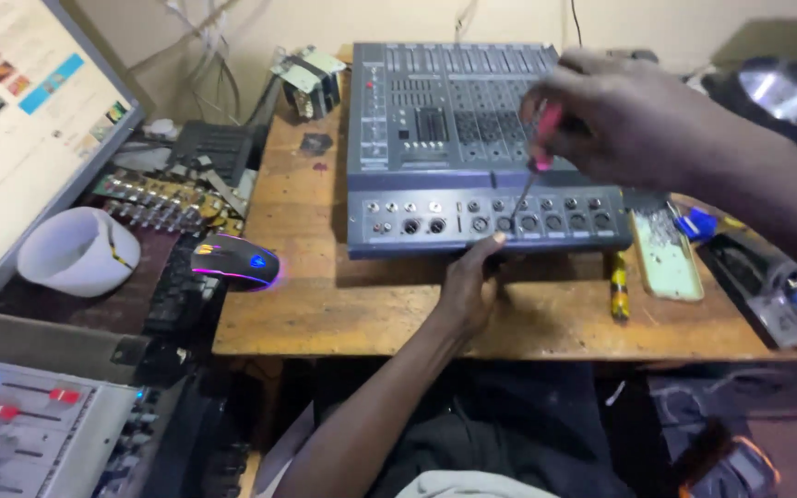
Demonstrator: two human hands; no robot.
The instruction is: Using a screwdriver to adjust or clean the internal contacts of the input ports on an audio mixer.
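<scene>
A worn wooden workbench [325,314] fills the middle of the room, and on it, toward the back, sits a grey audio mixing console [435,120] with rows of small knobs on top and a line of round jack sockets along its front face. To the left a flat computer monitor [20,120] leans in, with a cracked white bowl [71,251] below it, a green circuit board studded with knobs [163,198] beside that, and a black mouse glowing purple and orange [235,261] at the bench's left edge. The right hand [629,120] is closed around a pink-handled screwdriver [539,152], its thin shaft angled down to the socket row. The left hand [470,281] clasps the console's lower front edge, thumb up against the face. A small yellow-and-black tool [619,288] lies on the bench just right of that hand
</scene>
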